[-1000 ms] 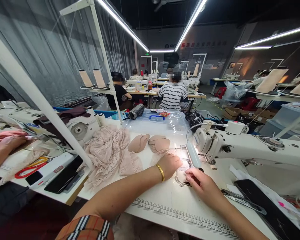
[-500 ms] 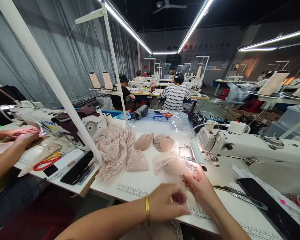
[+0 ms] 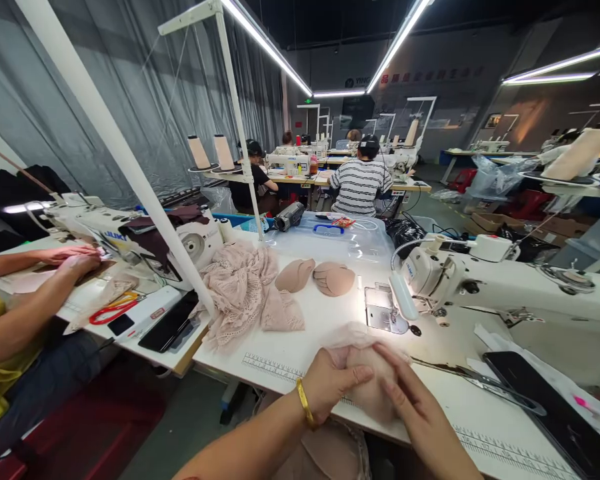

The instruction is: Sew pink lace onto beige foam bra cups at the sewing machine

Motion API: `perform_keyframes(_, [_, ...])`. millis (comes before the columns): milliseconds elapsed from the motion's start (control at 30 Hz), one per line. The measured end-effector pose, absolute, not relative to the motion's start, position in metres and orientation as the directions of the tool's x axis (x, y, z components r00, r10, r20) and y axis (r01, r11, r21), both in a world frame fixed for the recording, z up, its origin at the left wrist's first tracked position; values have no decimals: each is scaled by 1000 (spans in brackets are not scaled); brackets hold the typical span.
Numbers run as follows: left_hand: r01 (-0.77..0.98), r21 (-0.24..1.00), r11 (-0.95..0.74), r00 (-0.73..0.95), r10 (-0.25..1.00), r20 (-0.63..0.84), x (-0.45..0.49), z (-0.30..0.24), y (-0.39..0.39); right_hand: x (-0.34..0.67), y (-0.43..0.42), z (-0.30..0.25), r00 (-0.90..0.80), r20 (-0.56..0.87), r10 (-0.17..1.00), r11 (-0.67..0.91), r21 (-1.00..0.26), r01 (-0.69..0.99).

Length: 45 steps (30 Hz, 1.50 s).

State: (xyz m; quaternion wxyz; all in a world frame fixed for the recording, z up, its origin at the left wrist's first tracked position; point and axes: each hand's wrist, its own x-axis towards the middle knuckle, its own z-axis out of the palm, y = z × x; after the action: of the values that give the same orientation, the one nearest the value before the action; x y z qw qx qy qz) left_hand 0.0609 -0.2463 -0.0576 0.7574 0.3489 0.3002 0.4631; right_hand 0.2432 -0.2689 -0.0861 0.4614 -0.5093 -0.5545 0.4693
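Between my two hands is a beige moulded bra cup point(image 3: 373, 395) with sheer fabric around its upper edge. My left hand point(image 3: 333, 381), wearing a gold bracelet point(image 3: 305, 403), grips its left side with the thumb lying across the front. On the other side my right hand point(image 3: 411, 390) has its fingers closed over the cup and fabric. They are just in front of the lit needle plate point(image 3: 386, 319) of the sewing machine point(image 3: 425, 275). Behind them lie a stack of bra cups point(image 3: 334, 279), more cups point(image 3: 295, 275), a lace piece point(image 3: 283, 312) and a heap of lace point(image 3: 237, 287).
A black phone point(image 3: 545, 407) and scissors point(image 3: 505, 393) lie at the right. A clear plastic box point(image 3: 350, 243) stands behind the table. At the left, a co-worker's hands point(image 3: 75, 257) are at another machine; red-handled scissors point(image 3: 113, 310) lie nearby. A white pole point(image 3: 120, 167) rises between the tables.
The cup has come nearer to me, away from the needle plate. My left hand, free before, has taken hold of it. The view has shifted slightly.
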Motion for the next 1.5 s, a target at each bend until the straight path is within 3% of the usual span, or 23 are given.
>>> perform_keyframes(100, [-507, 764, 399, 494, 861, -121, 55, -59, -250, 248, -262, -71, -56, -164, 985, -169, -981, -98])
perform_keyframes(167, [-556, 715, 424, 469, 870, -151, 53, -60, -248, 244, -265, -67, -67, -245, 967, -254, -936, -244])
perform_keyframes(400, [-673, 663, 327, 161, 940, -300, 68, -62, -236, 226, -280, -75, 41, -228, 973, -198, -911, -360])
perform_keyframes(567, [-687, 653, 318, 117, 935, -334, 76, -59, -234, 228, -276, -79, 46, -199, 979, -167, -913, -373])
perform_keyframes(1000, [-701, 652, 290, 133, 951, -280, 82, -51, -234, 236, -273, -100, 31, -77, 997, -67, -963, -260])
perform_keyframes(1300, [-680, 655, 331, 130, 933, -336, 87, -45, -224, 236, -282, -95, -12, -153, 988, -150, -947, -285])
perform_keyframes(1367, [-632, 699, 334, 185, 941, -282, 81, -37, -220, 246, -284, -99, -69, -119, 991, -131, -970, -207])
perform_keyframes(1433, [-467, 831, 303, 363, 922, -133, 72, -26, -217, 263, -278, -103, -102, -52, 993, -61, -995, -81])
perform_keyframes(1500, [-223, 958, 177, 633, 774, 4, 64, -18, -213, 283, -264, -101, -142, 76, 987, 92, -990, 110])
